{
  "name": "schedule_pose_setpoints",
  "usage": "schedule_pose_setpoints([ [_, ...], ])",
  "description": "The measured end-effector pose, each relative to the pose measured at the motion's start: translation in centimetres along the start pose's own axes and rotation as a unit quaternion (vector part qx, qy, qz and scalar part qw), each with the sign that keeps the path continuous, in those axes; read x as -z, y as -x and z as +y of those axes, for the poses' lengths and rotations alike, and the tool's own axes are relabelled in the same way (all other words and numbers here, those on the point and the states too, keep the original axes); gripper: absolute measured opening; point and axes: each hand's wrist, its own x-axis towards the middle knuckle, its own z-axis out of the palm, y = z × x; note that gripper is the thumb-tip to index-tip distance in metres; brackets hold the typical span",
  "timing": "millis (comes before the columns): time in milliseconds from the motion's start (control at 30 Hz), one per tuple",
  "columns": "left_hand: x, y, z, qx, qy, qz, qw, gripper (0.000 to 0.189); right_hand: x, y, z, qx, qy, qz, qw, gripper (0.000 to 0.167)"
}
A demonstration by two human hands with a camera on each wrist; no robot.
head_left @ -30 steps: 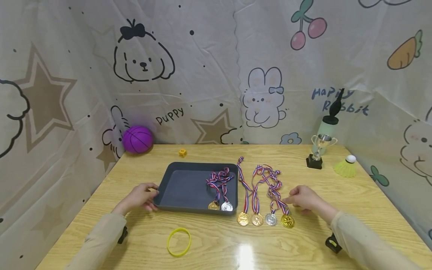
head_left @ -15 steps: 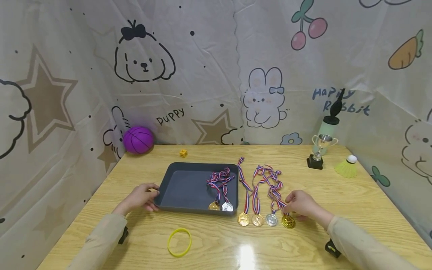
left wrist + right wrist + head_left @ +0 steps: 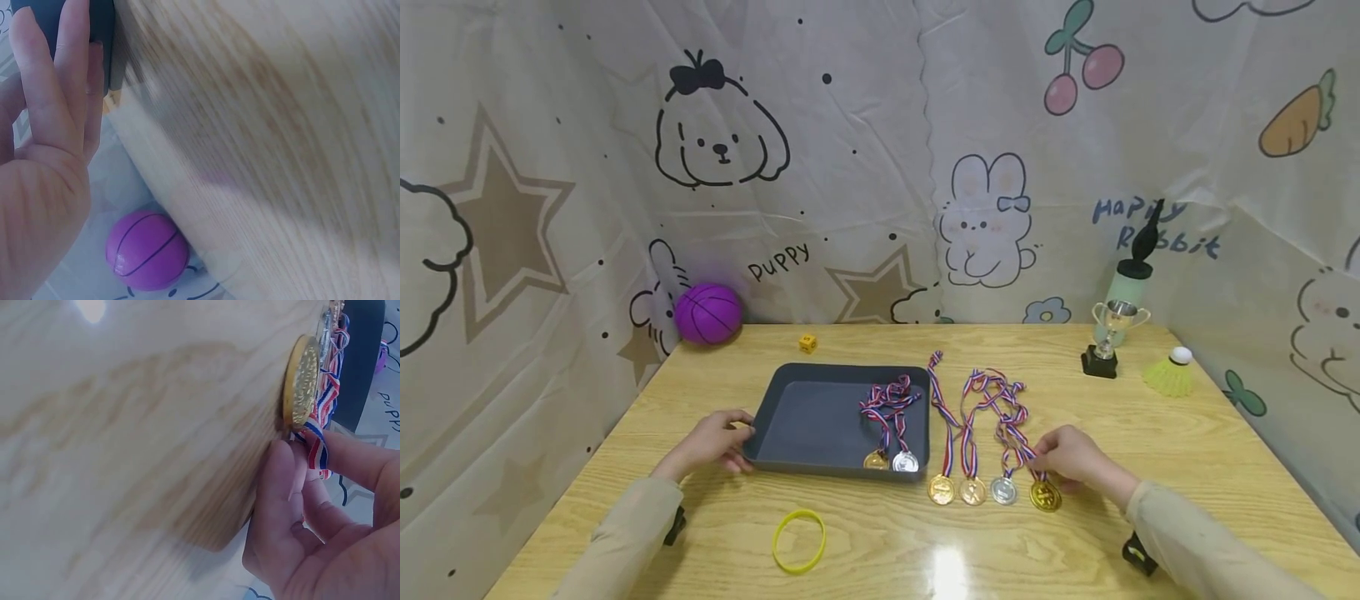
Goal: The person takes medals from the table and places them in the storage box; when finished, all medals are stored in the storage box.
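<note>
at the lower right of the frame, the right hand (image 3: 1069,456) pinched the striped ribbon (image 3: 317,447) of a gold medal (image 3: 1046,496); at the lower left, the left hand (image 3: 711,442), fingers fairly straight, touched the dark tray (image 3: 812,421) (two medals (image 3: 906,462) lay inside).

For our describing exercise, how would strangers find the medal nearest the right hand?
On the table, right of the dark tray, four medals lie in a row. Take the rightmost gold medal, deeper yellow than its neighbours, its ribbon pinched by the right hand.
</note>
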Motion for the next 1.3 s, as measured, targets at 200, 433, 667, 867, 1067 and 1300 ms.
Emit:
schedule_pose_setpoints([
  [200, 0.0, -0.1, 0.0, 0.009, -0.003, 0.004, 0.9999, 0.043, 0.8, -0.4, 0.2, -0.013, -0.056, -0.026, 0.998, 0.012],
  [433, 0.0, -0.1, 0.0, 0.014, -0.007, 0.005, 0.9999, 0.043, 1.6, -0.7, 0.7, -0.01, -0.122, -0.058, 0.9908, 0.012],
  [667, 0.1, -0.3, -0.1, 0.009, -0.004, 0.006, 0.9999, 0.041, 1.6, -1.0, 1.1, -0.011, -0.177, -0.068, 0.9818, 0.012],
  [867, 0.4, -0.5, -0.1, 0.012, -0.007, 0.008, 0.9999, 0.038, 2.0, -1.2, 0.8, -0.014, -0.174, -0.047, 0.9836, 0.016],
  [1067, 0.3, -0.6, -0.3, 0.008, -0.005, 0.008, 0.9999, 0.038, 3.1, -1.3, 0.1, 0.007, -0.18, -0.045, 0.9826, 0.021],
  [1300, 0.2, -0.6, -0.5, 0.012, -0.002, 0.011, 0.9999, 0.038, 4.6, -1.5, -1.0, 0.029, -0.177, -0.048, 0.9826, 0.02],
])
